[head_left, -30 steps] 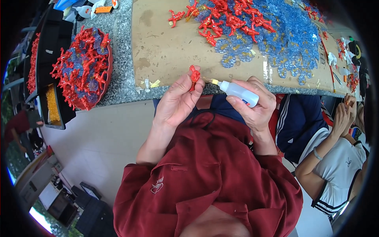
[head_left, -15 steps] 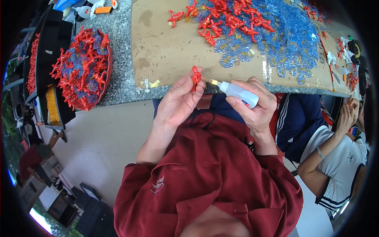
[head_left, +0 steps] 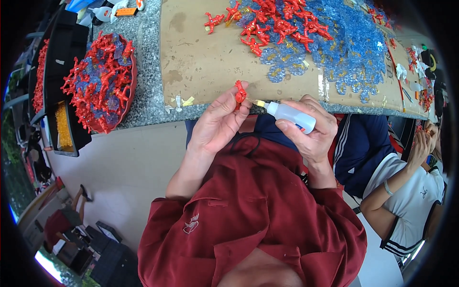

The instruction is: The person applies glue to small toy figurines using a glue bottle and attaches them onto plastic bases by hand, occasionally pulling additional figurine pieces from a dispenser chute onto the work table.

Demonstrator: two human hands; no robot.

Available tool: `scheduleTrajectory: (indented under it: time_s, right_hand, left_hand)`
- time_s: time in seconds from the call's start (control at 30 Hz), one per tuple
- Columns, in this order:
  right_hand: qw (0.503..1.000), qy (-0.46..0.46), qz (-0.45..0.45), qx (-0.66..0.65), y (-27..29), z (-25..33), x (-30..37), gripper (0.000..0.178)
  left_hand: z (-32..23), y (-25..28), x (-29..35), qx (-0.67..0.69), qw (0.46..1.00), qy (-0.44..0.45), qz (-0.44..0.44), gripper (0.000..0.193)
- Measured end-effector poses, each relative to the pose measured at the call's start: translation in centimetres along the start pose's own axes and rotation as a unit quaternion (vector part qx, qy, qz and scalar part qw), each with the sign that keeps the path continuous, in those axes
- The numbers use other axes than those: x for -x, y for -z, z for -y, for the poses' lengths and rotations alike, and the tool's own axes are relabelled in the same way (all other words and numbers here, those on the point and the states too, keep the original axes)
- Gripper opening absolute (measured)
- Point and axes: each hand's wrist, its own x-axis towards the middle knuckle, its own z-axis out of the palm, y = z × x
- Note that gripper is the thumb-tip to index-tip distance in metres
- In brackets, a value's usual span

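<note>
Between the thumb and fingers of my left hand (head_left: pixel 217 117) is a small red plastic figure (head_left: pixel 240 95), held upright at the table's near edge. My right hand (head_left: pixel 313 126) is wrapped round a white squeeze bottle (head_left: pixel 294 116), tilted so its yellowish nozzle (head_left: pixel 260 103) points left at the figure. The thin tip ends close to the figure; whether it touches, I cannot tell. Beyond my hands, a heap of red figures (head_left: pixel 284 27) lies on cardboard, mixed with clear blue plastic pieces (head_left: pixel 346 48).
Cardboard (head_left: pixel 201 57) covers the speckled stone table (head_left: pixel 148 71). At left stands a red tray (head_left: pixel 130 103) heaped with red figures and blue pieces, beside black bins (head_left: pixel 67 36), one holding yellow bits (head_left: pixel 63 126). A co-worker's hands (head_left: pixel 423 141) are at the right edge.
My hands, the figure and the bottle have shifted very slightly to the right, with both grips unchanged. In the background at lower left, a person has moved.
</note>
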Motion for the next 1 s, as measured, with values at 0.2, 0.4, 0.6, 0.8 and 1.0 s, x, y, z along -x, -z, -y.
scheduleTrajectory:
  time_s: [0.2, 0.4, 0.6, 0.8, 1.0]
  right_hand:
    - [1.000, 0.005, 0.000, 0.002, -0.2, -0.1, -0.1, 0.032]
    - [0.998, -0.052, -0.002, -0.028, 0.4, -0.2, 0.0, 0.035]
    - [0.992, -0.103, -0.030, -0.063, -2.7, -1.0, -1.7, 0.032]
    - [0.998, 0.014, -0.007, 0.054, -7.5, -3.2, -4.5, 0.027]
    - [0.999, 0.010, -0.019, 0.040, -7.1, -3.1, -4.2, 0.026]
  left_hand:
    - [0.0, 0.1, -0.2, 0.005, 1.000, 0.012, 0.021, 0.037]
    - [-0.2, 0.5, 0.0, 0.006, 1.000, 0.005, 0.008, 0.032]
    - [-0.5, 0.6, 1.3, -0.056, 0.997, -0.045, -0.035, 0.024]
    - [-0.8, 1.0, 2.5, -0.054, 0.997, -0.052, -0.014, 0.024]
    - [-0.7, 1.5, 2.7, -0.057, 0.996, -0.065, -0.018, 0.024]
